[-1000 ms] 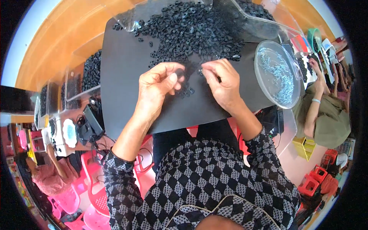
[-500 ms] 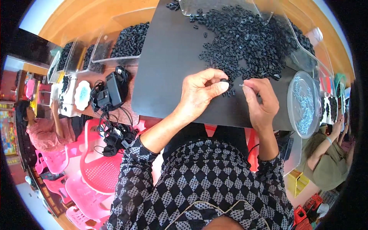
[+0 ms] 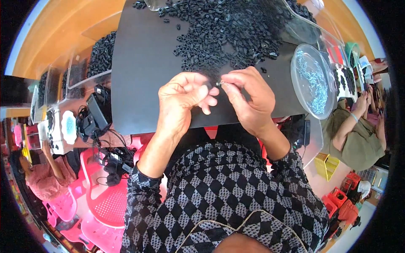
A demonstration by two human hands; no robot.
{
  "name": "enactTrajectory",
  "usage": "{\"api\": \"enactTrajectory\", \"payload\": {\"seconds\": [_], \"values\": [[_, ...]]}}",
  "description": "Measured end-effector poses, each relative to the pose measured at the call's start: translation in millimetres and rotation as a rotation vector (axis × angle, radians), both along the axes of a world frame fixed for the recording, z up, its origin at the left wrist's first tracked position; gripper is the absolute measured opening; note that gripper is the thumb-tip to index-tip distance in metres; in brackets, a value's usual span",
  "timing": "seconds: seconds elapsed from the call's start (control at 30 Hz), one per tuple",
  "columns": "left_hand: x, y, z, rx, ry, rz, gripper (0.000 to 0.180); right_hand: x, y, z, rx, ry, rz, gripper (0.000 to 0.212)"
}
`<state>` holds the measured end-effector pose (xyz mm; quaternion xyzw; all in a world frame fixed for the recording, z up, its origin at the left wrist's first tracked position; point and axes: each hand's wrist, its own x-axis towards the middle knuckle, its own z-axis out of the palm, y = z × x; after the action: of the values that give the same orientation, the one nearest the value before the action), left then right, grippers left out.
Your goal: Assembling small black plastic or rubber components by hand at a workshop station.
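My left hand (image 3: 181, 97) pinches a small black plastic part (image 3: 209, 84) between thumb and forefinger, its other fingers curled loosely below. Right beside it, my right hand (image 3: 253, 99) has thumb and forefinger closed on a tiny shiny metal piece (image 3: 219, 84), too small to make out exactly. The metal piece meets or nearly touches the black part; I cannot tell whether it is inside. Beyond both hands, a large heap of similar black plastic parts (image 3: 223, 36) spreads over the dark table (image 3: 143, 84).
A round clear tray (image 3: 294, 80) of small bluish metallic pieces stands at right. Clear bins of black parts (image 3: 101, 55) line the left. Black cables and adapters (image 3: 99, 114) lie beside the table, above pink chairs (image 3: 107, 196). People sit at both sides.
My hands have come together, bringing the metal piece up to the black part. The view has shifted, so the table and heap appear further left and higher.
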<state>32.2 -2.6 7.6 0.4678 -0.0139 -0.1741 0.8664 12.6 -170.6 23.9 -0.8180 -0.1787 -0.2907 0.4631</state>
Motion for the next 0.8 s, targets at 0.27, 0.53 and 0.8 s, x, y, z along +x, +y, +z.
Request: {"api": "enactTrajectory", "payload": {"seconds": [0.27, 0.53, 0.8], "values": [[-11.1, -6.2, 1.9, 0.097, -0.051, 0.032, 0.017, 0.8, -2.0, -5.1, -0.139, -0.126, 0.046, 0.025], [-16.5, -14.3, -0.1, 0.081, -0.100, 0.060, 0.017, -1.2, 1.9, -8.6, -0.315, -0.301, -0.009, 0.038], [-24.6, -13.1, 0.7, 0.131, -0.157, 0.110, 0.017, -16.2, 12.8, -19.8, -0.461, -0.386, -0.047, 0.047]]}}
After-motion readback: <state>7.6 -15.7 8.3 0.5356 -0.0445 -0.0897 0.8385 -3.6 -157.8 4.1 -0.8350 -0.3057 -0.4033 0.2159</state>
